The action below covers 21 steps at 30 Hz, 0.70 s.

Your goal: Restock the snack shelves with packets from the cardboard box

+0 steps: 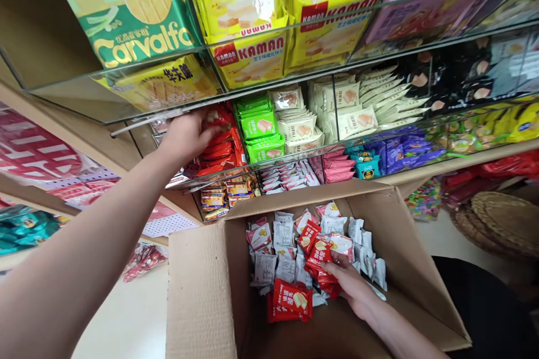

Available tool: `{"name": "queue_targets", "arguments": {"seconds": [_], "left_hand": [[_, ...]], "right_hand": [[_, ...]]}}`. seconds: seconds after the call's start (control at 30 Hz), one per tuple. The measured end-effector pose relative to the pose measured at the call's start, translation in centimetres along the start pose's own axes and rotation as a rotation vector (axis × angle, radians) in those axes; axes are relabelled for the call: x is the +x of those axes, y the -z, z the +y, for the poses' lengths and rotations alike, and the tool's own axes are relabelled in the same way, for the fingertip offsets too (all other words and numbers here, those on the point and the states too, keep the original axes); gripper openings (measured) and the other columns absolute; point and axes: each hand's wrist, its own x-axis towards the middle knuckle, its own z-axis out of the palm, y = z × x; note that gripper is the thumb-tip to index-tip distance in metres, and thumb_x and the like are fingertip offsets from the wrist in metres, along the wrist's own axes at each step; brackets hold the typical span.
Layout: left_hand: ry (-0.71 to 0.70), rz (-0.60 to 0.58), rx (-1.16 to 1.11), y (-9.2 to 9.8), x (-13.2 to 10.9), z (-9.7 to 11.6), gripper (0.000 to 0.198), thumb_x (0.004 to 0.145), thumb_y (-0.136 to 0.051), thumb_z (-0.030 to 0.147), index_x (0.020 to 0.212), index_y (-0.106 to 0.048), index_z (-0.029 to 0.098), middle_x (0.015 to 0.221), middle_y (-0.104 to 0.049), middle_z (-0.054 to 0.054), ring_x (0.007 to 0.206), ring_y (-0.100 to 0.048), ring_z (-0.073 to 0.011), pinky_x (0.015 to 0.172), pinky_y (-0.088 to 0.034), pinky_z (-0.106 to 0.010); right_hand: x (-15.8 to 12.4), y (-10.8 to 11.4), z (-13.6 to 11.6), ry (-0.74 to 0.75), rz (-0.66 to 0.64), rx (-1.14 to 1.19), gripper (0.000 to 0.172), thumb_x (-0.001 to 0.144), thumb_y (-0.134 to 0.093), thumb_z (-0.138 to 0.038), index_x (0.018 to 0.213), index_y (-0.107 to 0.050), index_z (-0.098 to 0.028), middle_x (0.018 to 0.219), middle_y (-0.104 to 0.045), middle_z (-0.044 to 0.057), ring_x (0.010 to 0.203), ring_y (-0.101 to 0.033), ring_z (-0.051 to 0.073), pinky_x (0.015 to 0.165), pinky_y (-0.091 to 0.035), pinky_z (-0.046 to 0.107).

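Observation:
My left hand (pixel 188 133) reaches into a shelf compartment at the left, its thumb and fingers closed on red snack packets (pixel 221 148); some fingertips are hidden among the wrappers. Inside an open cardboard box (pixel 202 286), my right hand (pixel 347 280) is closed around a few red snack packets (pixel 319 255). Several white-and-pink snack packets (pixel 265 269) lie loose under and around it. Two or so more red packets (pixel 292 300) lie overlapped on the pile, to the left of my right hand.
Green packets (pixel 259 129) and cream packets (pixel 353 118) fill neighbouring compartments. Above hang clear shelf edges with yellow Kaman wafer bags (pixel 252 59) and a green Carvalfo pack (pixel 138 17). Small orange packets (pixel 227 193) sit below. Woven baskets (pixel 501 219) stand at the right.

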Motion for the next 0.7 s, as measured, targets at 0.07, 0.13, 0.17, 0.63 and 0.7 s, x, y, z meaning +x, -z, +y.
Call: {"name": "queue_targets", "arguments": {"seconds": [0.07, 0.13, 0.17, 0.63, 0.7], "left_hand": [[-0.047, 0.058, 0.058, 0.5, -1.9, 0.3, 0.046, 0.083, -0.043, 0.043, 0.122, -0.046, 0.018, 0.116, -0.054, -0.012, 0.108, -0.049, -0.0300, 0.088, -0.037, -0.047], [-0.128, 0.151, 0.104, 1.0, -4.5, 0.8, 0.048, 0.083, -0.043, 0.042, 0.127, -0.041, 0.021, 0.119, -0.053, -0.011, 0.110, -0.048, -0.0291, 0.089, -0.034, -0.046], [-0.173, 0.190, 0.110, 1.1, -6.1, 1.2, 0.049, 0.083, -0.045, 0.041, 0.128, -0.038, 0.022, 0.120, -0.053, -0.010, 0.110, -0.049, -0.0278, 0.089, -0.033, -0.045], [-0.754, -0.180, -0.393, -4.7, -20.4, 12.1, 0.044, 0.084, -0.047, 0.033, 0.125, -0.039, 0.019, 0.110, -0.062, -0.009, 0.092, -0.057, -0.0191, 0.076, -0.040, -0.035], [-0.762, -0.180, -0.464, -4.6, -19.8, 12.3, 0.053, 0.081, -0.049, 0.044, 0.126, -0.038, 0.018, 0.112, -0.060, -0.010, 0.096, -0.056, -0.0203, 0.079, -0.042, -0.036]], "right_hand": [[0.1, 0.1, 0.1, 0.012, -0.015, 0.020, 0.044, 0.049, -0.074, -0.020, 0.090, -0.058, -0.019, 0.069, -0.067, 0.000, 0.056, -0.061, 0.016, 0.050, -0.043, 0.024], [0.4, 0.2, 0.3, 0.050, -0.031, 0.041, 0.042, 0.049, -0.074, -0.020, 0.088, -0.059, -0.018, 0.070, -0.068, 0.001, 0.060, -0.062, 0.016, 0.054, -0.044, 0.025], [0.6, 0.4, 0.5, 0.066, -0.034, 0.044, 0.042, 0.049, -0.074, -0.020, 0.088, -0.059, -0.018, 0.072, -0.068, 0.001, 0.063, -0.062, 0.017, 0.058, -0.045, 0.026], [-7.1, -2.5, -1.9, 0.252, -0.554, -0.006, 0.051, 0.062, -0.075, -0.034, 0.109, -0.058, -0.026, 0.109, -0.059, 0.006, 0.094, -0.056, 0.020, 0.077, -0.046, 0.031], [-7.4, -2.6, -2.1, 0.307, -0.512, -0.102, 0.039, 0.061, -0.076, -0.031, 0.096, -0.063, -0.021, 0.090, -0.064, 0.004, 0.074, -0.057, 0.015, 0.067, -0.046, 0.026]]}}
